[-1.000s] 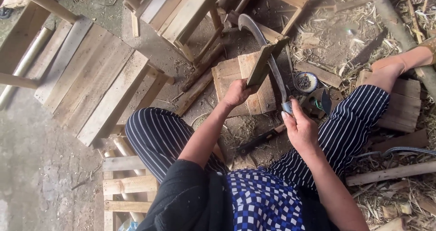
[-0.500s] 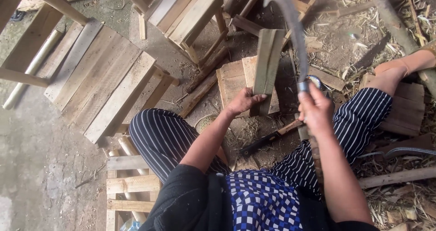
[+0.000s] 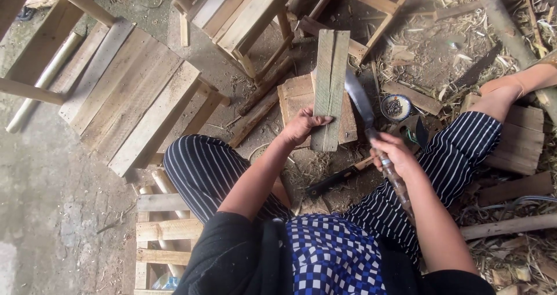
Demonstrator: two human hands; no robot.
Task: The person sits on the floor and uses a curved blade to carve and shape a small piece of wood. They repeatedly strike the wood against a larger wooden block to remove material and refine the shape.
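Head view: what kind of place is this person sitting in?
Most likely a rough woodworking yard. Slatted wooden stools stand around, wood scraps litter the dirt ground, and the right hand holds a long blade beside a plank.

Dirt floor (image 3: 46, 214) with scattered planks (image 3: 133, 98), shavings (image 3: 510, 260)

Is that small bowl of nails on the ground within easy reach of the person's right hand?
Probably yes. The bowl of nails lies just beyond the right hand with nothing between them, but that hand is closed on the knife, so it would have to put that down first.
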